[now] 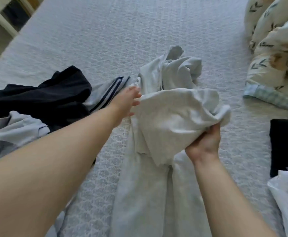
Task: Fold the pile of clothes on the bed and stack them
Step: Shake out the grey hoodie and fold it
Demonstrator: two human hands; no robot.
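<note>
A crumpled white garment (170,117) hangs over the middle of the bed (105,40), its lower part trailing toward me. My right hand (204,142) grips a bunch of its fabric from below. My left hand (127,103) reaches out with straight fingers and touches the garment's left edge. To the left lies the unfolded pile: a black garment (42,98), a white piece with dark stripes (109,93) and pale grey-blue clothes (15,132).
A rumpled leaf-patterned duvet (274,53) lies at the right of the bed. At the right edge sit a folded black item (285,142) and white and grey clothes (286,199). White shelving (1,19) stands beyond the bed's left edge.
</note>
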